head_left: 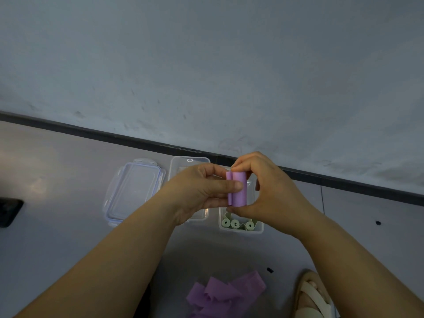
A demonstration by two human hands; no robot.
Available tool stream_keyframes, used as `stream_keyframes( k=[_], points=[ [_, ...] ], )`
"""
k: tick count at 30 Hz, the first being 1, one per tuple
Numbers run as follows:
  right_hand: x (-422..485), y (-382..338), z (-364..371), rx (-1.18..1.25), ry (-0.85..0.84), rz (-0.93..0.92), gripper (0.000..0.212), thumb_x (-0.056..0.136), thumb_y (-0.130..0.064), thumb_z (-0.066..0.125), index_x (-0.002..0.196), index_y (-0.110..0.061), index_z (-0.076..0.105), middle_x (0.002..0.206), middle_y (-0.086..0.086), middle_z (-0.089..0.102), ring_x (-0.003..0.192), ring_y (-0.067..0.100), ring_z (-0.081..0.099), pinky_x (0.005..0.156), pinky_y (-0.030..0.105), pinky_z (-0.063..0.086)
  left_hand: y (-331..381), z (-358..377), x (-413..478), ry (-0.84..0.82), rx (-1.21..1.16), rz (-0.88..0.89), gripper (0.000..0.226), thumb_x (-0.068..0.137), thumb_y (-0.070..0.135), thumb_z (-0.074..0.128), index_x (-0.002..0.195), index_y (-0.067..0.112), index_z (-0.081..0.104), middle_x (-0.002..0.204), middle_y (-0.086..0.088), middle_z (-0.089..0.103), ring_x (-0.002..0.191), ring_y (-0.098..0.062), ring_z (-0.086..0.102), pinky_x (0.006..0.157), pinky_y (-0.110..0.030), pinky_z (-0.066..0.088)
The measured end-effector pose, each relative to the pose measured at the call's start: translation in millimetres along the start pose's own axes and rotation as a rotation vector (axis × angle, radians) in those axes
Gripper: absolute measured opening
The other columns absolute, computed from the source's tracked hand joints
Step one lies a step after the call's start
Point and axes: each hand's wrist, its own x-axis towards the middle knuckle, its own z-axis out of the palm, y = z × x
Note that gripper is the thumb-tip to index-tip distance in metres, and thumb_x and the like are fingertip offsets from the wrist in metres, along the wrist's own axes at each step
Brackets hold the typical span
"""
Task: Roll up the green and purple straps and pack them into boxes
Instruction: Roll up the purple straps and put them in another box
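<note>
Both hands hold a rolled purple strap [238, 189] upright above the boxes. My left hand [202, 191] pinches the roll from the left, thumb across its front. My right hand [268, 189] grips it from the right, fingers curled over its top and bottom. Below the roll, a clear box [260, 229] holds three rolled green straps [236, 223]. A second clear box [190, 162] stands to its left, mostly hidden behind my left hand. Loose purple straps [220, 294] lie in a heap on the floor near me.
A clear lid with blue clips [133, 191] lies left of the boxes. A dark object [9, 212] sits at the far left edge. A sandalled foot [312, 297] rests at the bottom right. A black skirting strip [114, 136] and grey wall stand behind the boxes.
</note>
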Motion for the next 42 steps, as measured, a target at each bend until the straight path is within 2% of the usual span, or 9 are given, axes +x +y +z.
stream_keyframes(
  k=[5,10,13,19,23,26,32,38,42],
  points=[
    [0.2,-0.9,2.1,-0.046,0.0,0.042,0.053,0.062,-0.034,0.08,0.106,-0.024,0.052,0.101,-0.023,0.041,0.095,0.001,0.048,0.075,0.012,0.045,-0.5,-0.2,1.3,0.044,0.034,0.014,0.018,0.076,0.006,0.07,0.092,0.011,0.063,0.07,0.002,0.073,0.066,-0.01,0.071,0.056,-0.02,0.055],
    [0.8,-2.8,1.9,-0.029,-0.067,0.125,0.076,0.064,-0.037,0.08,0.127,-0.029,0.04,0.115,-0.022,0.035,0.091,0.004,0.05,0.075,0.016,0.046,-1.7,-4.3,3.1,0.089,0.058,0.031,0.018,0.077,0.007,0.07,0.093,0.012,0.064,0.085,-0.003,0.071,0.074,-0.013,0.071,0.068,-0.025,0.059],
    [0.6,-3.2,-0.2,-0.039,-0.049,0.111,0.066,0.065,-0.037,0.08,0.118,-0.035,0.041,0.113,-0.022,0.038,0.087,0.002,0.05,0.07,0.014,0.043,-1.2,-5.7,4.3,0.105,0.056,0.031,0.019,0.077,0.007,0.07,0.094,0.013,0.064,0.088,-0.005,0.07,0.08,-0.016,0.069,0.072,-0.027,0.059],
    [-0.3,-2.6,-0.3,-0.093,-0.023,0.105,0.054,0.067,-0.036,0.079,0.109,-0.031,0.046,0.103,-0.018,0.044,0.084,0.002,0.049,0.068,0.011,0.04,-4.6,-4.0,6.3,0.097,0.075,0.022,0.025,0.078,0.01,0.07,0.103,0.012,0.065,0.099,-0.008,0.069,0.091,-0.02,0.067,0.078,-0.028,0.057],
    [-1.0,-1.8,3.0,-0.12,0.027,0.117,0.05,0.064,-0.038,0.078,0.099,-0.032,0.043,0.092,-0.021,0.041,0.074,0.001,0.046,0.064,0.016,0.043,-7.7,0.8,5.0,0.077,0.032,0.042,0.023,0.076,0.011,0.071,0.099,0.014,0.067,0.096,-0.005,0.072,0.085,-0.015,0.069,0.066,-0.022,0.057],
    [-0.2,-2.5,6.5,-0.13,0.043,0.136,0.051,0.064,-0.041,0.078,0.101,-0.028,0.045,0.094,-0.016,0.043,0.069,0.001,0.045,0.062,0.019,0.044,-8.8,3.0,5.4,0.11,0.037,0.064,0.021,0.075,0.009,0.072,0.095,0.015,0.066,0.095,-0.006,0.071,0.084,-0.016,0.069,0.063,-0.021,0.057],
    [0.4,-0.5,5.0,-0.08,-0.041,0.123,0.071,0.061,-0.045,0.08,0.12,-0.032,0.042,0.106,-0.023,0.035,0.081,-0.005,0.045,0.067,0.009,0.038,-6.6,-1.5,4.8,0.097,0.071,0.059,0.026,0.078,0.011,0.069,0.104,0.012,0.065,0.101,-0.007,0.069,0.092,-0.018,0.068,0.074,-0.025,0.058],
    [1.2,-1.3,2.5,-0.091,0.003,0.081,0.059,0.064,-0.041,0.079,0.114,-0.03,0.048,0.1,-0.024,0.038,0.076,-0.004,0.045,0.067,0.011,0.038,-4.8,-1.2,4.6,0.064,0.059,0.053,0.026,0.083,0.011,0.064,0.109,0.011,0.064,0.107,-0.007,0.068,0.094,-0.019,0.067,0.075,-0.024,0.058],
    [1.5,-1.1,4.9,-0.098,0.066,0.095,0.055,0.061,-0.042,0.079,0.107,-0.028,0.051,0.099,-0.019,0.042,0.073,-0.006,0.044,0.067,0.015,0.04,-6.2,1.9,4.2,0.053,0.036,0.077,0.018,0.082,0.01,0.065,0.099,0.016,0.067,0.1,-0.003,0.07,0.091,-0.015,0.068,0.072,-0.02,0.057]
  ],
)
